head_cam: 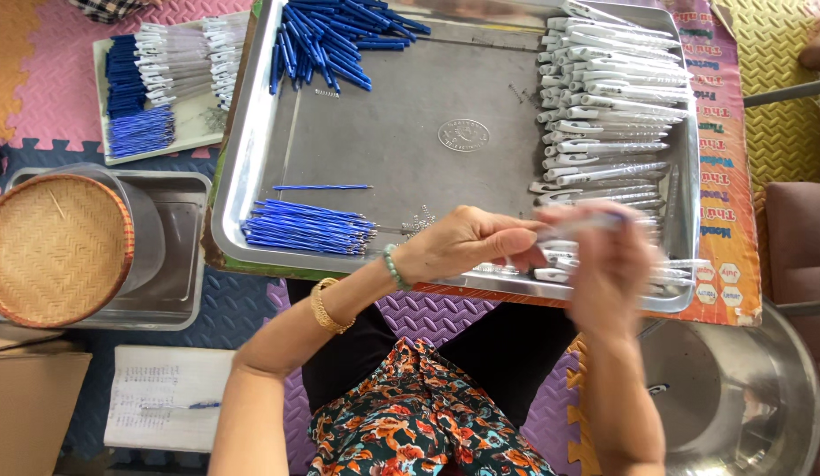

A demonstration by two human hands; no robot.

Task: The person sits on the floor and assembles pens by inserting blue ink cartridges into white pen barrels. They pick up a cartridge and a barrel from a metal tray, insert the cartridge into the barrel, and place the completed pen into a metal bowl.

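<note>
Best done by keeping the barrel (579,226) level over the tray (242,159) and feeding parts straight in, judging from the head view. Pinched at one end between left hand (467,242) fingertips (526,236), the other end closed in the blurred right hand (608,264), just above the near rim beside the barrels (612,97).

The floor (40,79) was covered with foam puzzle mats in pink, orange, yellow, dark blue and purple. A low table (736,176) with a colourful printed top stood in the middle. At the left a woven basket (53,247) rested on a metal tray (176,291), near a cardboard box (26,405) and an open notebook (163,397). At the right stood a dark red seat (802,238). Soft daylight fell evenly.
</note>
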